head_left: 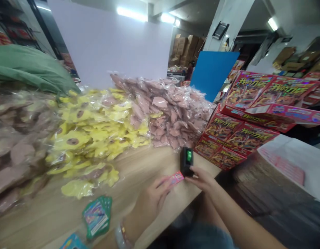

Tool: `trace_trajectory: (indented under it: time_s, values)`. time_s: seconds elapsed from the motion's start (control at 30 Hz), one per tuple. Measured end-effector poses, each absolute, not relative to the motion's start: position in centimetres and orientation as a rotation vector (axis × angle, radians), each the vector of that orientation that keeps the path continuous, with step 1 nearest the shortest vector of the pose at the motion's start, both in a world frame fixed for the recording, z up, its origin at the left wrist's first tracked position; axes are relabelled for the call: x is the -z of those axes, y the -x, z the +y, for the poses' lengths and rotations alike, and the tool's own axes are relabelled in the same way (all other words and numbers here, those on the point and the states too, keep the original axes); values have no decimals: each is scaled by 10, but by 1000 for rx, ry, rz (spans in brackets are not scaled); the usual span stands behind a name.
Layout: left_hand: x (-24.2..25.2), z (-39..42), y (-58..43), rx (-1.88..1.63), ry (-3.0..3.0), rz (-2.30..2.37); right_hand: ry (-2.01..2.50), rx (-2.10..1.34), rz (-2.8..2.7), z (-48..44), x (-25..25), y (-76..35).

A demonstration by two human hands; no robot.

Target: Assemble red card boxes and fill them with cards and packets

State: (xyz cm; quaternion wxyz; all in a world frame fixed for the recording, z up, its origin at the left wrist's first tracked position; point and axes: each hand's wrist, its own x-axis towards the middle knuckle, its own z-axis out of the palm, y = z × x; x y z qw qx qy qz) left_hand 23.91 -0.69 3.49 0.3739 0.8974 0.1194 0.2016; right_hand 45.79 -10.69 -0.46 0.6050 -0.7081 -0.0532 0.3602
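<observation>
My left hand [152, 200] grips a small pink card [176, 179] at the fingertips, its far end reaching towards a small black device with a lit green window [186, 160]. That device stands upright near the far edge of the light wooden table [58, 221], held at its base by the fingers of my right hand [203, 180]. It may be a scanner, but the picture does not settle this. Cards with green edges [97, 217] lie on the table near my left wrist, which wears a bracelet.
Heaps of plastic-wrapped yellow [95, 138] and pink [172, 114] flat items cover the table's far side. Red printed boxes [235, 138] are stacked at right, beside a blue board [212, 74]. A green sack [27, 67] lies at left; cardboard cartons [186, 50] stand behind.
</observation>
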Motion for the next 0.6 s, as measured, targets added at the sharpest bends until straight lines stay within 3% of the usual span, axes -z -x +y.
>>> trace_trajectory:
  time_s: [0.17,0.4,0.6]
  values:
    - [-36,-2,-243,-545,-2333,342,1646,-748,-204,-132,7,-420]
    - [-30,-9,-244,-518,-2394,469,1445,-848,-401,-109,-28,-354]
    - [-30,-24,-236,-479,-2420,526,1731,-694,-549,-116,9,-354]
